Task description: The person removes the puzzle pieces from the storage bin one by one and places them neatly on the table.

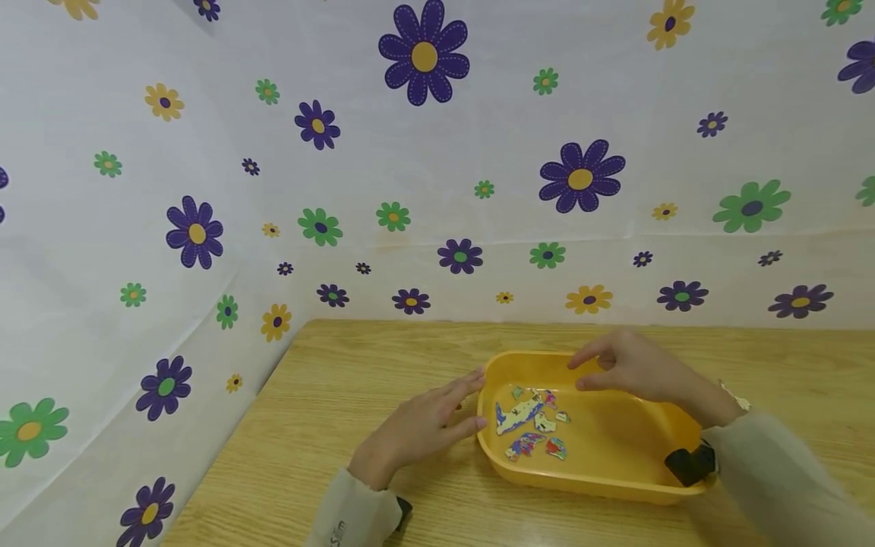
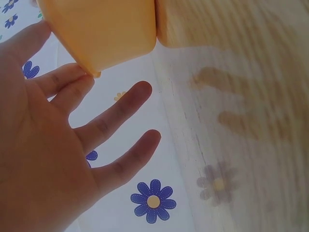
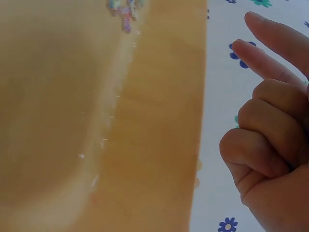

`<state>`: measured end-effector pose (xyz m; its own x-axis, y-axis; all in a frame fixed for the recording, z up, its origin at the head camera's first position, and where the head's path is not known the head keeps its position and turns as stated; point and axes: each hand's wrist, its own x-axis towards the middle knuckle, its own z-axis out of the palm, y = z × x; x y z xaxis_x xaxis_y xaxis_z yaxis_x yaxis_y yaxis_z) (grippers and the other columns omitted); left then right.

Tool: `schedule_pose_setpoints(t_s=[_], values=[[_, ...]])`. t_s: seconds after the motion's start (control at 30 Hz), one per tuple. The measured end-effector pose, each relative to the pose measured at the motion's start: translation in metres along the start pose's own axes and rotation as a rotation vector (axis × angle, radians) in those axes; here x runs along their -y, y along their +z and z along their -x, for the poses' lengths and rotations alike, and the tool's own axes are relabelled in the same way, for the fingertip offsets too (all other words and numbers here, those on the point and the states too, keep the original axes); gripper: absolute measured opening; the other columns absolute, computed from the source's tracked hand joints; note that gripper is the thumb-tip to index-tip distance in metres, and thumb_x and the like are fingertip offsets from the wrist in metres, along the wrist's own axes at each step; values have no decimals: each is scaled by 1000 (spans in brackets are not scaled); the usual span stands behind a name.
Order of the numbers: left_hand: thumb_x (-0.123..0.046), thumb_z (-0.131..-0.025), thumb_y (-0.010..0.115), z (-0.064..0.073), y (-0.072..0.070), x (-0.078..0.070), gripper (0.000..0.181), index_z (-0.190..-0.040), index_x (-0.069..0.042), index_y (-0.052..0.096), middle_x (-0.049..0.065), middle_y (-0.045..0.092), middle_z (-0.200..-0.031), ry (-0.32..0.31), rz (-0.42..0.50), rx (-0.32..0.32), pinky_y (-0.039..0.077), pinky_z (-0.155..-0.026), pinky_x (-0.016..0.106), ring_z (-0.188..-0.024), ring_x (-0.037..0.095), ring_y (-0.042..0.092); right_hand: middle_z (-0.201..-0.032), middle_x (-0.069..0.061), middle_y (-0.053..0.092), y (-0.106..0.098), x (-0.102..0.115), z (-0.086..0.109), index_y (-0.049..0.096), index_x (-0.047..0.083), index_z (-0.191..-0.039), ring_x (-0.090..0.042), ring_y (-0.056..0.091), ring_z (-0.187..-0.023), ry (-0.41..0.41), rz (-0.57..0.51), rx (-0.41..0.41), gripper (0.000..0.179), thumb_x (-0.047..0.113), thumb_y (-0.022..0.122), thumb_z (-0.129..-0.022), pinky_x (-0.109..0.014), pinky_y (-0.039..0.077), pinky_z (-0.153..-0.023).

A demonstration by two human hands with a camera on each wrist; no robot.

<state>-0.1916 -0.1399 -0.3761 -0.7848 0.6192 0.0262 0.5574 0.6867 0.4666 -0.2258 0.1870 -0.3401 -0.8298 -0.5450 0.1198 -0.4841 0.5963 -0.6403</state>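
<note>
On the wooden table (image 1: 355, 365), near its back edge and the flowered backdrop (image 1: 424, 152), a yellow tray (image 1: 615, 448), long axis running left to right, slightly slanted toward the near right. Inside, toward the left end, a small scatter of colourful puzzle pieces (image 1: 529, 425), lying flat on the tray floor. At the tray's left short wall, the left hand (image 1: 417, 429): fingers straight and spread, palm down, fingertips at or just beside the rim, gripping nothing; from the left wrist view, the tray's corner right above the fingers (image 2: 116, 108). Over the tray's far rim, the right hand (image 1: 632, 368): hovering, index finger and thumb extended, the remaining fingers curled in, nothing held between them. Pieces below and to the left of the right hand, to the right of the left hand; left hand nearer the tray wall, right hand above the tray's interior. Black wrist mount (image 1: 690, 463) by the tray's near right corner.
</note>
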Motion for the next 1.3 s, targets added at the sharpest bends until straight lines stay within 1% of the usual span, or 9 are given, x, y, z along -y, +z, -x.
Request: schedule_pose_setpoints(t_s=[0.1, 0.33, 0.4, 0.57, 0.6, 0.8, 1.1, 1.27, 1.3], values=[[-45, -107, 50, -1, 0, 0, 61, -157, -12, 38, 2, 27, -165, 6, -2, -2, 39, -113, 50, -134, 28, 52, -60, 9, 36, 5, -3, -1, 77, -1, -106, -4, 26, -50, -16, -4, 10, 25, 14, 80, -86, -20, 22, -47], [-44, -107, 50, -2, 1, 1, 61, -157, -12, 38, 2, 27, -165, 4, -6, -7, 37, -114, 50, -136, 27, 50, -60, 11, 36, 10, -12, -4, 77, -2, -103, -3, 28, -51, -43, -46, 46, 21, 11, 79, -86, -20, 23, -48], [-44, -106, 51, -2, 1, 1, 61, -158, -12, 38, 2, 27, -165, 0, -2, -9, 37, -115, 51, -138, 28, 48, -62, 12, 41, 12, -14, -6, 77, -1, -102, -4, 30, -53, -39, -42, 56, 20, 11, 79, -86, -20, 25, -49], [-45, -106, 50, -2, 2, 1, 62, -158, -13, 37, 2, 27, -166, -3, 6, -9, 38, -114, 51, -136, 28, 50, -61, 11, 40, 18, -17, -7, 78, 1, -101, -5, 32, -52, -10, -48, 96, 17, 8, 79, -85, -19, 25, -48], [-45, -106, 50, -2, 2, 1, 62, -158, -13, 37, 2, 27, -166, -1, 8, -8, 38, -114, 51, -136, 28, 51, -59, 11, 37, 18, -18, -7, 78, 1, -100, -5, 32, -51, -4, -54, 106, 17, 8, 79, -85, -19, 25, -48], [-45, -107, 50, -1, 3, 0, 62, -158, -13, 37, 2, 27, -166, 1, 12, -3, 36, -115, 52, -140, 28, 46, -64, 9, 45, 23, -23, -7, 79, 4, -99, -7, 36, -53, 6, -57, 166, 16, 12, 79, -86, -19, 26, -49], [-47, -106, 49, -1, 2, 1, 63, -158, -13, 37, 2, 27, -165, 0, 21, -11, 40, -112, 52, -131, 28, 55, -81, 8, 61, 28, -26, -9, 79, 8, -98, -11, 45, -66, -18, -20, 214, 16, 14, 79, -83, -22, 33, -56], [-49, -106, 48, -1, 2, 1, 63, -158, -14, 38, 2, 27, -166, -8, 20, -8, 39, -113, 52, -131, 27, 56, -93, 9, 66, 32, -26, -11, 80, 11, -97, -11, 46, -78, -37, 6, 221, 15, 14, 79, -83, -25, 38, -65], [-49, -106, 48, -1, 2, 1, 63, -158, -14, 38, 2, 27, -165, -8, 20, -8, 39, -113, 52, -132, 28, 55, -92, 9, 66, 33, -26, -11, 80, 11, -97, -11, 46, -76, -37, 1, 223, 14, 13, 80, -83, -25, 38, -64]])
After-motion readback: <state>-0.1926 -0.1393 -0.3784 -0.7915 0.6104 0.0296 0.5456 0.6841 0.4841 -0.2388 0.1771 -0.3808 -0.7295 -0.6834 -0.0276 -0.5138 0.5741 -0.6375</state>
